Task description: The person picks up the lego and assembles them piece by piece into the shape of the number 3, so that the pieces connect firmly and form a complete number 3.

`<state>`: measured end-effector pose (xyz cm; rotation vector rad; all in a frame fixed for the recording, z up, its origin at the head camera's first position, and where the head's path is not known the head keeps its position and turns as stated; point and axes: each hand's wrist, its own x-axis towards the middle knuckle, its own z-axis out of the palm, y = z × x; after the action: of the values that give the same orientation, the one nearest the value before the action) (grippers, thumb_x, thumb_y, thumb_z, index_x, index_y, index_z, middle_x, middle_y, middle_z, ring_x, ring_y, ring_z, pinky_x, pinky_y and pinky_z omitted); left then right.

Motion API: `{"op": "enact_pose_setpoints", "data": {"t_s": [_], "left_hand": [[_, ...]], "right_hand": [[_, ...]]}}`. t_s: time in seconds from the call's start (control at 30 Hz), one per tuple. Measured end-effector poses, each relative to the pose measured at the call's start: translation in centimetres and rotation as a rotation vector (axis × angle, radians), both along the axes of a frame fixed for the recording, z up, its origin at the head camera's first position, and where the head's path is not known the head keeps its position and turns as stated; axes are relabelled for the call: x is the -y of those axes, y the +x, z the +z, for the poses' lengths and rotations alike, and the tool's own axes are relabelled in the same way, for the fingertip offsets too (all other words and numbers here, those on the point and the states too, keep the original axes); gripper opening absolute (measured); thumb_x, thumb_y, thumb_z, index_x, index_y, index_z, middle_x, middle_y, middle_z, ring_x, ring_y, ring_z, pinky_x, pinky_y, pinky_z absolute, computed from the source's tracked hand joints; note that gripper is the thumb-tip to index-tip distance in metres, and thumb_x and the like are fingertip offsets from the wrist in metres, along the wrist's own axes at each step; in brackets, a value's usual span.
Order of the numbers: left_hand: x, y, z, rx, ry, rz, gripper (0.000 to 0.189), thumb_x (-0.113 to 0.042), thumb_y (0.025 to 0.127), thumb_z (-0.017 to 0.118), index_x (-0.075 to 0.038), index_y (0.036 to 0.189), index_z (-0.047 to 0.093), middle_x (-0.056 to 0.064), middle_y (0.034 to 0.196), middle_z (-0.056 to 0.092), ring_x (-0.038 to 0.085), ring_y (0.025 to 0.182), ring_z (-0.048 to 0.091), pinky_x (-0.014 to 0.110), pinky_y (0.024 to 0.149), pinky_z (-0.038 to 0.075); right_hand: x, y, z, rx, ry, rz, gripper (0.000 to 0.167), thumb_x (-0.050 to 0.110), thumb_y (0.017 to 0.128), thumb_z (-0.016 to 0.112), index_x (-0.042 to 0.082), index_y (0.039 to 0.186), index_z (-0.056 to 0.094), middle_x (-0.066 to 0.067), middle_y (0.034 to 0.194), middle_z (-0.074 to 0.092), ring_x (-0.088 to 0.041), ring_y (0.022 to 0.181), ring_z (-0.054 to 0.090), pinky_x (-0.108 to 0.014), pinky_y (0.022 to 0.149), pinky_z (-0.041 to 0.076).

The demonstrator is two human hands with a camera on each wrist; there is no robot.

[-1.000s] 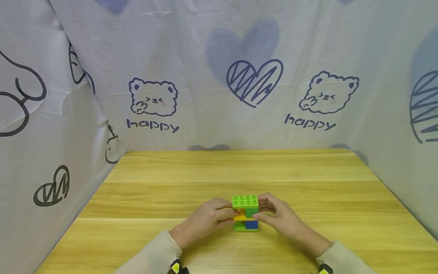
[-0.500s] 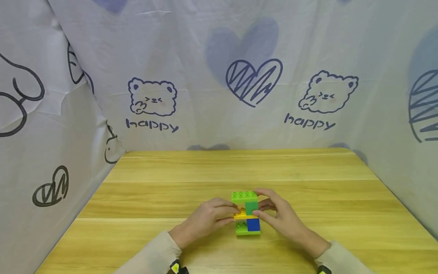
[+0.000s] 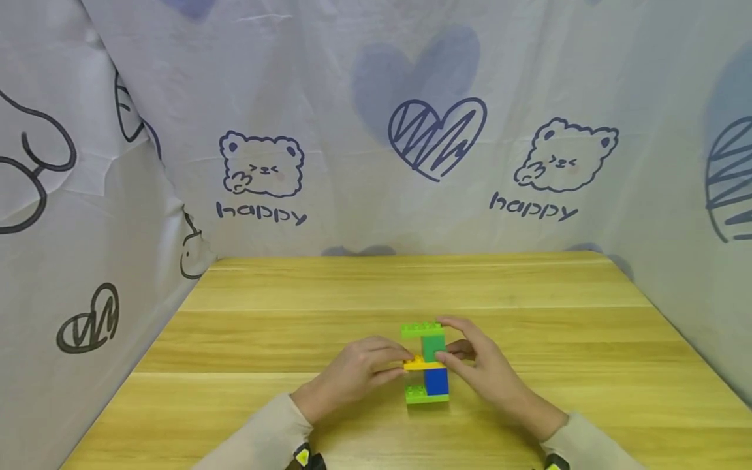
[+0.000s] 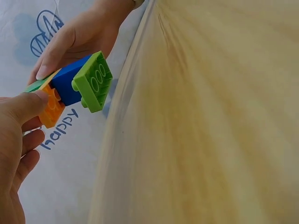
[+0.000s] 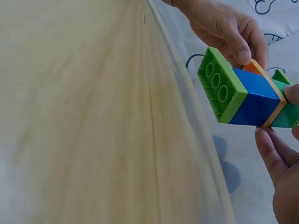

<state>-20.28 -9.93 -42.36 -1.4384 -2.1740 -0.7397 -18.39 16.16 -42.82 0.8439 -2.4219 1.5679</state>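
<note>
Both hands hold a small tower of toy building bricks over the table. Its top is a light green plate (image 3: 422,331), with a green brick (image 3: 433,348) under the right end. Below come an orange-yellow plate (image 3: 424,366), a blue brick (image 3: 437,382) and a second light green plate (image 3: 427,399) at the bottom. My left hand (image 3: 358,369) pinches the free left end of the orange-yellow plate. The right hand (image 3: 484,365) grips the tower's right side at the green brick. Both wrist views show the hollow underside of the bottom plate (image 4: 96,84).
A wooden table (image 3: 282,287) spreads under the hands. White cloth (image 3: 352,215) with hearts, bears and lettering hangs behind it and at both sides. Light sleeves (image 3: 258,434) with dark wrist straps cover the forearms.
The tower has been lifted and tipped, so its front faces the head camera more and the top studs show less. The right hand has risen slightly; the left has shifted a little right.
</note>
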Motion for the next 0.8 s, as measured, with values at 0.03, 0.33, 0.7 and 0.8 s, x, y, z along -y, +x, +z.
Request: {"op": "enact_pose_setpoints", "data": {"t_s": [0.03, 0.33, 0.7, 0.8], "left_hand": [[-0.1, 0.0, 0.0, -0.001, 0.001, 0.003, 0.023, -0.012, 0.086, 0.076, -0.01, 0.109, 0.073, 0.001, 0.106, 0.071, 0.012, 0.099, 0.066, 0.019, 0.089, 0.048], [-0.6, -0.6, 0.2, 0.044, -0.003, 0.028, 0.022, -0.014, 0.089, 0.074, -0.008, 0.11, 0.071, 0.002, 0.106, 0.071, 0.011, 0.098, 0.067, 0.018, 0.087, 0.049], [-0.8, -1.5, 0.2, 0.069, -0.035, 0.082, 0.023, -0.02, 0.095, 0.067, -0.01, 0.115, 0.071, 0.0, 0.109, 0.071, 0.012, 0.099, 0.066, 0.024, 0.089, 0.05], [-1.0, -1.7, 0.3, 0.046, -0.056, 0.097, 0.023, -0.022, 0.095, 0.067, -0.012, 0.114, 0.071, -0.002, 0.108, 0.071, 0.011, 0.098, 0.065, 0.028, 0.091, 0.049]], "right_hand": [[-0.1, -0.1, 0.0, 0.022, -0.01, 0.004, 0.052, 0.017, 0.095, 0.066, 0.023, 0.142, 0.045, -0.008, 0.131, 0.055, -0.017, 0.093, 0.066, -0.032, 0.076, 0.056], [-0.4, -0.7, 0.2, 0.216, -0.043, -0.021, 0.053, 0.03, 0.096, 0.064, 0.03, 0.144, 0.042, -0.013, 0.137, 0.049, -0.019, 0.095, 0.067, -0.033, 0.08, 0.055], [-0.4, -1.9, 0.5, 0.347, -0.059, -0.026, 0.055, 0.036, 0.097, 0.061, 0.021, 0.146, 0.041, -0.018, 0.15, 0.034, -0.03, 0.105, 0.065, -0.039, 0.083, 0.055], [-0.2, -2.2, 0.4, 0.369, -0.041, -0.039, 0.057, 0.039, 0.097, 0.061, 0.018, 0.146, 0.041, -0.019, 0.148, 0.036, -0.032, 0.108, 0.063, -0.039, 0.084, 0.054]]}}
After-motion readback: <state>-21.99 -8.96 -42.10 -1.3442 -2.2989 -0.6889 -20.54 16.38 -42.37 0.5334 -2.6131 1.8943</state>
